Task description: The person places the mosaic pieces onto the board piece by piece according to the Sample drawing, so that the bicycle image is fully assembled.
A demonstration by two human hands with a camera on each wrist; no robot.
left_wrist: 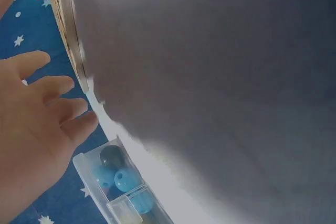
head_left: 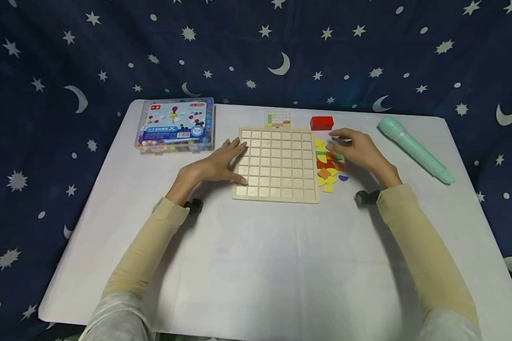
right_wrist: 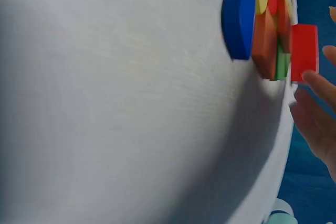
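A square wooden grid board [head_left: 280,163] lies flat at the middle of the table. My left hand [head_left: 215,163] spreads its thumb and fingers along the board's left edge; in the left wrist view its fingers [left_wrist: 60,85] look relaxed. Along the board's right side is a loose pile of flat shapes, among them an orange square [head_left: 324,174], a yellow square [head_left: 328,188] and a blue half circle [head_left: 343,178]. Over the pile's upper part hovers my right hand [head_left: 358,150], its thumb and forefinger bent but apart. Nothing shows between them, though the pieces beneath are partly hidden.
Behind the board lie a small printed grid card [head_left: 277,117] and a red block [head_left: 322,123]. A clear plastic case [head_left: 175,124] of coloured balls stands back left. A mint-green microphone-shaped object [head_left: 416,149] lies to the right. A starry cloth hangs behind the table.
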